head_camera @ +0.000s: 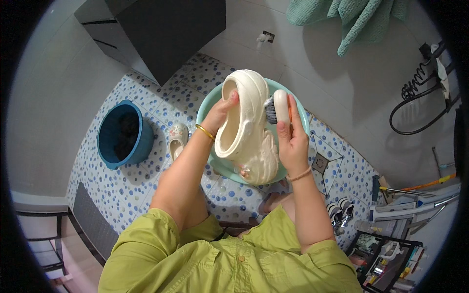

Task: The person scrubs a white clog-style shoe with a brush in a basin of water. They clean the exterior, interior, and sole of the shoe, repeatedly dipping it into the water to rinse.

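A cream foam clog (253, 121) is held up over a pale green basin (304, 121), its heel end away from me. My left hand (221, 111) grips it by the opening, with the thumb over the rim. In my right hand (295, 143) is a scrub brush (281, 106) with a white back and grey bristles. Its bristles face the side of the clog, with a little white foam at their tips; whether they touch it I cannot tell. Small decorations sit on the clog near its toe end. The clog hides much of the basin's inside.
A blue bucket (146, 141) with dark contents and another clog (177, 139) stand to the left. On the right are a floor drain (320, 163), striped shoes (340, 214), cleaning tools and a black rack (384, 256). A dark cabinet (172, 33) stands ahead, beside a wall tap (263, 38).
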{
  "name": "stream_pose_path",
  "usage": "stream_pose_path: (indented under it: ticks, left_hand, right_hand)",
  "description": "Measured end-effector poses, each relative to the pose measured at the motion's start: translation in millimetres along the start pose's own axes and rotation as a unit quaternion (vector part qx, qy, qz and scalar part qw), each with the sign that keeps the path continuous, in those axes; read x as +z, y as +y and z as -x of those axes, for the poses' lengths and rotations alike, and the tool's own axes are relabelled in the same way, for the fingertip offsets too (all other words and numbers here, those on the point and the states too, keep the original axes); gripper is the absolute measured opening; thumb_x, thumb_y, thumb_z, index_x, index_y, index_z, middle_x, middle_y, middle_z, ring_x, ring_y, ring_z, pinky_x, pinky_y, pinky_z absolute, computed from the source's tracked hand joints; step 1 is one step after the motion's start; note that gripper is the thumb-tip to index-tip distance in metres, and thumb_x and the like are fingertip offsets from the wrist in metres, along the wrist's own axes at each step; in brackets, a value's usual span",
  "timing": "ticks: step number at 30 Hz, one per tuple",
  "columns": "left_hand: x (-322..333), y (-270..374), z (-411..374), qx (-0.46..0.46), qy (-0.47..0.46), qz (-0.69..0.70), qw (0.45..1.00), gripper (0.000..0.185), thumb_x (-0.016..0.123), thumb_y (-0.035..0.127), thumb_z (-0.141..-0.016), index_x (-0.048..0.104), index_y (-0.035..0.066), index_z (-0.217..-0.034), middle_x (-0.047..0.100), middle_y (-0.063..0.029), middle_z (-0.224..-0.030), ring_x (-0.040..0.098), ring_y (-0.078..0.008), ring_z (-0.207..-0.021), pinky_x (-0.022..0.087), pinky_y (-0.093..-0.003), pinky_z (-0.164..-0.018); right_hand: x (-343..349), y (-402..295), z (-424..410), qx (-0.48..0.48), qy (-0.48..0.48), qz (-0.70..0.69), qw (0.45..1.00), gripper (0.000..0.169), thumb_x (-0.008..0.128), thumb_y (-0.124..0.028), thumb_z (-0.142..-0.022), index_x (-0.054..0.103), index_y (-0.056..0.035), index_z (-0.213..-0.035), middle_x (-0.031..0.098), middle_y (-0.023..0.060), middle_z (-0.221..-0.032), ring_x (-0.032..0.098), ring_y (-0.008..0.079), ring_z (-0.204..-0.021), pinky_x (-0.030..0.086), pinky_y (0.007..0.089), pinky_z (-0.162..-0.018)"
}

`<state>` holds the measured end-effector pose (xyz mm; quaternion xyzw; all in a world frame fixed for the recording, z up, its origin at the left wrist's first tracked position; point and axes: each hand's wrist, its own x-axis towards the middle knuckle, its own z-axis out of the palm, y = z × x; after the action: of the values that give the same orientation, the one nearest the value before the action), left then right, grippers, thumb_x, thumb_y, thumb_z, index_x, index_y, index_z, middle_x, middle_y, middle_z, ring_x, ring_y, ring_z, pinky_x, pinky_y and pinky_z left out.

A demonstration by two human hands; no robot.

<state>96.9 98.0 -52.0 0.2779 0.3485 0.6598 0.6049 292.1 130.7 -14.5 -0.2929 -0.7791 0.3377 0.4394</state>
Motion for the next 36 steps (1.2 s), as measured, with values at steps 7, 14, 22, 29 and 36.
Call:
stream_pose_path:
  ticks: [7, 14, 22, 29, 36]
  left_hand:
    - [8.5, -4.1, -9.1, 0.014, -0.002, -0.115, 0.993, 0.05, 0.065, 0.035, -0.081, 0.05, 0.004, -0.117, 0.058, -0.0059, -0.103, 0.056, -0.0142, -0.091, 0.045, -0.0291, -0.082]
    - [-16.5, 1.0, -14.3, 0.049, 0.118, -0.005, 0.992, 0.048, 0.06, 0.04, -0.083, 0.05, 0.006, -0.116, 0.058, -0.0062, -0.1, 0.057, -0.0164, -0.089, 0.046, -0.0296, -0.08]
    - [-43.2, 21.6, -7.9, 0.15, 0.156, 0.094, 0.972, 0.053, 0.054, 0.046, -0.085, 0.049, 0.003, -0.115, 0.059, -0.0108, -0.102, 0.059, -0.0223, -0.093, 0.048, -0.0343, -0.083]
    - [-13.3, -32.6, -10.8, 0.161, 0.173, -0.016, 0.972, 0.05, 0.06, 0.04, -0.084, 0.045, 0.007, -0.119, 0.054, -0.0069, -0.106, 0.054, -0.0174, -0.094, 0.045, -0.0312, -0.083]
    - [-28.0, -4.8, -4.4, 0.219, 0.234, 0.093, 0.943, 0.038, 0.057, 0.033, -0.087, 0.047, 0.005, -0.111, 0.057, -0.0081, -0.103, 0.057, -0.0198, -0.091, 0.049, -0.0336, -0.078]
  right_hand:
    - [-3.7, 5.7, -15.9, 0.004, 0.06, -0.023, 0.998, 0.054, 0.048, -0.032, -0.092, 0.03, -0.0081, -0.138, 0.049, 0.0157, -0.127, 0.052, 0.0255, -0.113, 0.043, 0.0313, -0.091]
    - [-0.5, 10.9, 2.6, 0.047, -0.057, 0.059, 0.996, 0.056, 0.047, -0.038, -0.091, 0.028, -0.0169, -0.139, 0.059, 0.0199, -0.11, 0.061, 0.0342, -0.094, 0.05, 0.0358, -0.076]
    - [-13.4, 31.4, 18.7, 0.099, -0.107, 0.102, 0.984, 0.055, 0.048, -0.038, -0.09, 0.029, -0.0197, -0.139, 0.06, 0.0202, -0.107, 0.061, 0.0377, -0.089, 0.05, 0.0405, -0.074]
    - [19.5, 14.1, 22.3, 0.1, -0.031, 0.069, 0.992, 0.056, 0.047, -0.033, -0.091, 0.024, -0.0194, -0.14, 0.052, 0.0222, -0.119, 0.055, 0.04, -0.102, 0.047, 0.042, -0.082]
    - [-1.9, 30.0, 23.8, 0.18, -0.087, 0.141, 0.97, 0.056, 0.046, -0.034, -0.091, 0.024, -0.0182, -0.14, 0.053, 0.0226, -0.117, 0.057, 0.0409, -0.096, 0.047, 0.0413, -0.082]
